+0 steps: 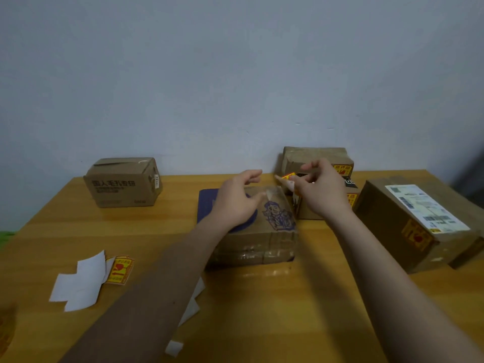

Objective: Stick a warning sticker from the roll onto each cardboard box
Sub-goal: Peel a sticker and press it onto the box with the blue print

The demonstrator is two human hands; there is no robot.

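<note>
My right hand pinches a yellow-and-red sticker between thumb and fingers, holding it up over the far edge of the printed box that lies just below both hands. My left hand hovers over that box with fingers loosely curled, holding nothing; whether it touches the box I cannot tell. The hands are near but apart. Beyond my right hand stand stickered boxes, and to its right a labelled box. Far to the left of my left hand sits a plain box. By my left forearm, sticker strip and backing papers lie on the surface.
</note>
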